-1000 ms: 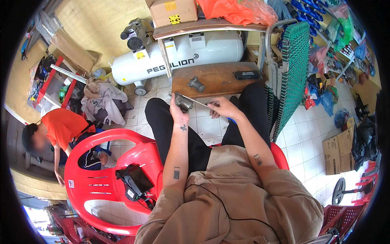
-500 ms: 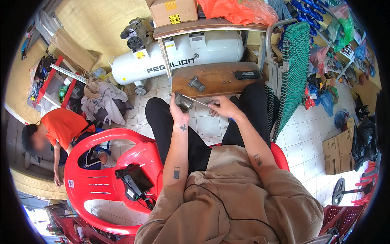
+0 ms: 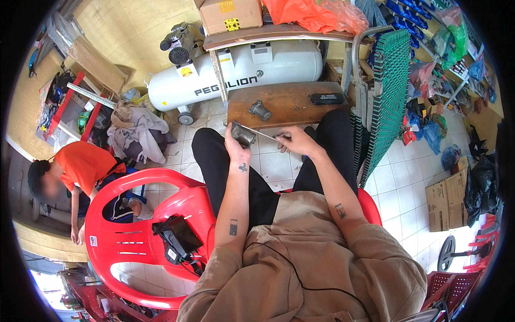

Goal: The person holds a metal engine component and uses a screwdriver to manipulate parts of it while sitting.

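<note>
My left hand (image 3: 234, 148) is closed around a grey metal cylinder-shaped part (image 3: 245, 137), held above my lap. Between the fingers of my right hand (image 3: 292, 141) is one end of a thin metal rod-like tool (image 3: 265, 134). The tool's far end reaches the top of the metal part; its tip is too small to make out. Beyond my hands, a second grey metal part (image 3: 259, 110) lies on a low brown wooden bench (image 3: 279, 119), with a black case (image 3: 326, 99) to its right and a few tiny pieces between them.
A white air compressor tank (image 3: 230, 72) lies behind the bench. A folded green woven lounger (image 3: 387, 96) stands to the right. On my left is a red plastic chair (image 3: 115, 214) bearing a black device with cables. Past it, a person in orange (image 3: 88, 166) bends down.
My hands, the metal part and the tool look almost unmoved. The person at the left now has both hands low together, where one arm showed before.
</note>
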`<state>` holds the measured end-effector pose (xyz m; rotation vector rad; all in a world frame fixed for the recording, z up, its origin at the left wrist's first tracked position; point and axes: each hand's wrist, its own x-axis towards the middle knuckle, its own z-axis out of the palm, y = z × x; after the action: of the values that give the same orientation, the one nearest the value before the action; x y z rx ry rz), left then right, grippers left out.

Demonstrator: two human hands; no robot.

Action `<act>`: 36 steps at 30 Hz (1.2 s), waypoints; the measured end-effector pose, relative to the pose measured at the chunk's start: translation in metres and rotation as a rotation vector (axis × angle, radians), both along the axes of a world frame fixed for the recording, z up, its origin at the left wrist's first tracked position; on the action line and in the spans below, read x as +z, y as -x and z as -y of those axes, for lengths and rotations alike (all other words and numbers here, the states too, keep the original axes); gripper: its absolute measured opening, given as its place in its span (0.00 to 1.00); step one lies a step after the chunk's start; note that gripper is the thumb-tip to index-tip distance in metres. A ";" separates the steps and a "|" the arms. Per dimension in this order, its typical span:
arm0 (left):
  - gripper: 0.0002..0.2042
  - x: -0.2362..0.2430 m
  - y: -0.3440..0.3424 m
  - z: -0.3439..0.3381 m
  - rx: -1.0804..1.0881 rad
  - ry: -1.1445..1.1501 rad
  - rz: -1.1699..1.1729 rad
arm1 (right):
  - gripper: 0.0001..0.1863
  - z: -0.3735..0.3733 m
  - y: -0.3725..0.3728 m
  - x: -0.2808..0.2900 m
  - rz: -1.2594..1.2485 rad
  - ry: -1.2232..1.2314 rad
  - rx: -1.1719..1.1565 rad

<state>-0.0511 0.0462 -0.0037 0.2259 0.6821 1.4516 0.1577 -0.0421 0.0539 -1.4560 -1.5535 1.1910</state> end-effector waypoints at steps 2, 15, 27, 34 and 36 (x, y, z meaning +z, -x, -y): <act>0.12 -0.002 -0.001 -0.002 0.016 0.010 -0.014 | 0.16 0.003 0.001 0.001 0.063 -0.084 -0.001; 0.13 0.003 -0.001 0.004 0.006 -0.015 0.055 | 0.17 0.000 0.000 0.000 -0.011 0.018 -0.001; 0.12 -0.003 -0.001 0.000 -0.017 -0.025 -0.003 | 0.20 -0.006 -0.007 -0.008 0.017 -0.038 -0.014; 0.14 -0.003 -0.002 0.001 -0.023 -0.018 0.012 | 0.20 0.004 -0.002 0.002 0.358 -0.354 -0.013; 0.14 -0.004 -0.001 0.000 -0.022 -0.012 0.005 | 0.21 0.002 -0.003 0.005 0.317 -0.270 -0.022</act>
<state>-0.0496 0.0463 -0.0076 0.2379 0.6649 1.4350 0.1606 -0.0438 0.0590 -1.5246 -1.8237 0.7253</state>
